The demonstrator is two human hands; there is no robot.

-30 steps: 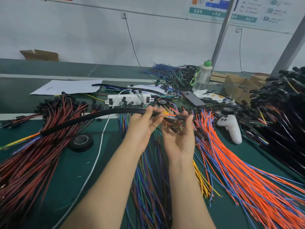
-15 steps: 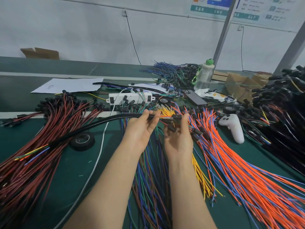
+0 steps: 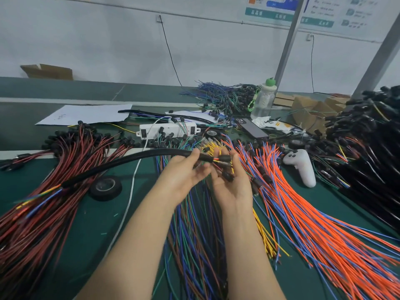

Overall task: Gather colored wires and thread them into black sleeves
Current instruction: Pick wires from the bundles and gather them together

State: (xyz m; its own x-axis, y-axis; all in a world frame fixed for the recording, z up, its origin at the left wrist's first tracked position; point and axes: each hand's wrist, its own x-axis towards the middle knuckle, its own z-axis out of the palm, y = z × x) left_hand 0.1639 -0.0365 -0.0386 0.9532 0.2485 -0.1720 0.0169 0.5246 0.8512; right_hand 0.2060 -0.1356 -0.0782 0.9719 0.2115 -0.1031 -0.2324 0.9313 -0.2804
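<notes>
Head view: your left hand (image 3: 181,176) pinches the mouth end of the black sleeve (image 3: 121,163) between thumb and fingertips. The sleeve arcs off toward 8 o'clock, where the colored wires (image 3: 41,195) poke out of its far end, and your right hand (image 3: 232,187), at 3 o'clock of the mouth, is palm-up with fingers curled round the black connectors (image 3: 227,176) on the bundle. Hold the connectors fixed, slide the sleeve toward 3 o'clock in short strokes, and keep the bundle straight so no strand buckles at the mouth; it looks nearly seated.
</notes>
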